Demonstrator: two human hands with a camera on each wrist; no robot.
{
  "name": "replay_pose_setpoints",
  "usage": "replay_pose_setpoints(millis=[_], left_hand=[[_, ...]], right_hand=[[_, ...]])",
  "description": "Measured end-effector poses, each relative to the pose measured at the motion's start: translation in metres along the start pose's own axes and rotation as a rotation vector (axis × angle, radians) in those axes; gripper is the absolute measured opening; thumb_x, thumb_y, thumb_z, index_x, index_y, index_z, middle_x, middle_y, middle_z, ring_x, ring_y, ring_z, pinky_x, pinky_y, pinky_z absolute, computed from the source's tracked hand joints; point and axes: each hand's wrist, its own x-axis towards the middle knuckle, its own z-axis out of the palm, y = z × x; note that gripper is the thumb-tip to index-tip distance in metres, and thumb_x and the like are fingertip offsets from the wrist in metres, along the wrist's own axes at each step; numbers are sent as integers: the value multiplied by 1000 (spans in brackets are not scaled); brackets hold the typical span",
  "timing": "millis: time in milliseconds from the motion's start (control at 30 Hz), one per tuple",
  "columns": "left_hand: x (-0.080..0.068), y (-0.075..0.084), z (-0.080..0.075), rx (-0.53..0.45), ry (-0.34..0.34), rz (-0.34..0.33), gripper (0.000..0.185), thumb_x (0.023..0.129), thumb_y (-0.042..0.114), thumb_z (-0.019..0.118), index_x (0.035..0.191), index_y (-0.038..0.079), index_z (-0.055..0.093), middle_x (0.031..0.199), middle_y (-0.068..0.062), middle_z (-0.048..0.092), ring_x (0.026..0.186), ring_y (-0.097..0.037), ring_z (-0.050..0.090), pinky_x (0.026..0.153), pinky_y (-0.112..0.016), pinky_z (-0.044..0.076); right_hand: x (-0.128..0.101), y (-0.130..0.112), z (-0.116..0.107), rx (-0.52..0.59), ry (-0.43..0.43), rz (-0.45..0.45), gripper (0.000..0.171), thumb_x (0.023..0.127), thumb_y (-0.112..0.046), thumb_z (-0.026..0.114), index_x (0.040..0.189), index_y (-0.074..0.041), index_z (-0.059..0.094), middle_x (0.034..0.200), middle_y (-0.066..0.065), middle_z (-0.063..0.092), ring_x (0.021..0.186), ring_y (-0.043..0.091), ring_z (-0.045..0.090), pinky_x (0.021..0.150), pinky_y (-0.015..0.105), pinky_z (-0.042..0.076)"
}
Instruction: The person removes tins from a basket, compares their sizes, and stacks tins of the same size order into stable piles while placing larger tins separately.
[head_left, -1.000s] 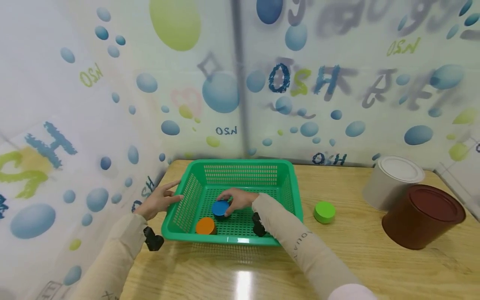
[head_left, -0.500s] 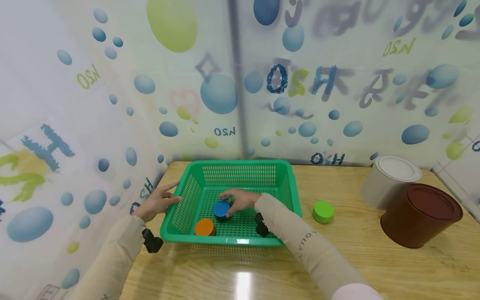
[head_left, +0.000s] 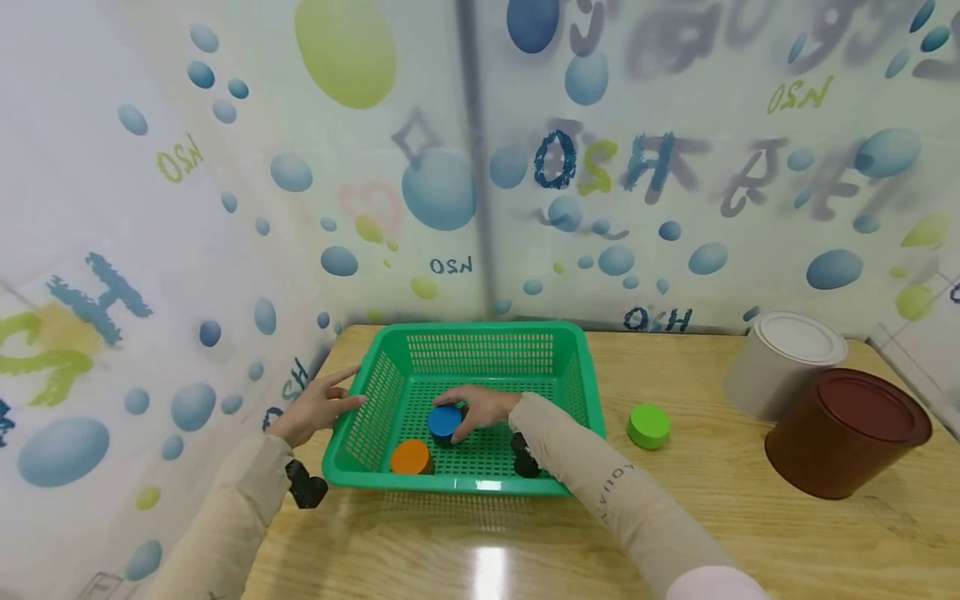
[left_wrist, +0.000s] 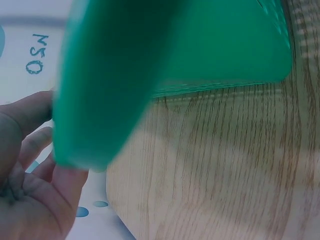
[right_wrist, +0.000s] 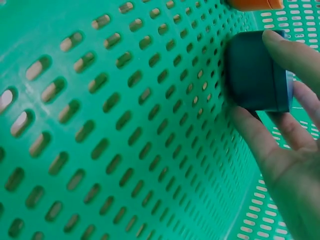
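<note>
A green plastic basket (head_left: 465,482) with slotted walls stands on the table. Inside it, my right hand (head_left: 483,407) grips a round dark container (head_left: 446,421) with a blue top between thumb and fingers. The right wrist view shows the container's dark side (right_wrist: 250,70) close to the slotted basket floor, the thumb on one side and fingers on the other. An orange-topped round container (head_left: 411,457) sits nearer the front left corner of the basket. My left hand (head_left: 313,408) holds the basket's left rim, the thumb lying over it; some of its fingers are hidden behind the rim in the left wrist view.
On the wooden table (head_left: 390,550), a light green round container (head_left: 648,426) stands right of the basket. Farther right are a white can (head_left: 772,375) and a dark brown can (head_left: 843,442). Patterned walls (head_left: 450,125) border the table at the back and left.
The blue-topped container has shifted slightly right relative to the orange-topped one, with my right hand still at it. My left hand has stayed on the basket rim.
</note>
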Motion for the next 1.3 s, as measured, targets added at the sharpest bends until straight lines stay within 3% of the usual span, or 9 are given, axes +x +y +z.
replay_pose_setpoints(millis=[433, 700, 1067, 1300], left_hand=[[-1, 0, -2, 25, -7, 5, 68, 90, 20, 54, 144, 10, 14, 122, -31, 37, 92, -25, 54, 73, -40, 50], [-1, 0, -2, 31, -4, -2, 67, 90, 20, 54, 144, 11, 14, 122, -30, 38, 93, -27, 53, 75, -41, 49], [1, 0, -1, 85, 7, -9, 69, 89, 24, 54, 144, 13, 13, 131, -34, 27, 112, -42, 41, 78, -47, 47], [1, 1, 0, 86, 8, 0, 67, 90, 21, 53, 144, 10, 13, 122, -32, 38, 96, -31, 53, 74, -44, 49]], right_hand=[[-3, -9, 3, -100, 21, 24, 61, 76, -1, 68, 131, -11, 45, 134, 7, 37, 118, 25, 39, 90, 32, 38], [-4, -11, 2, -52, 42, 34, 58, 76, -1, 68, 129, -11, 46, 135, 8, 36, 119, 29, 38, 90, 34, 39], [-14, -22, -16, -70, 96, -35, 59, 78, -4, 67, 131, -8, 43, 135, 10, 37, 118, 30, 39, 90, 33, 39], [-27, -36, -29, -88, 139, -69, 59, 78, -7, 68, 131, -14, 43, 136, 8, 36, 117, 31, 40, 88, 33, 40]])
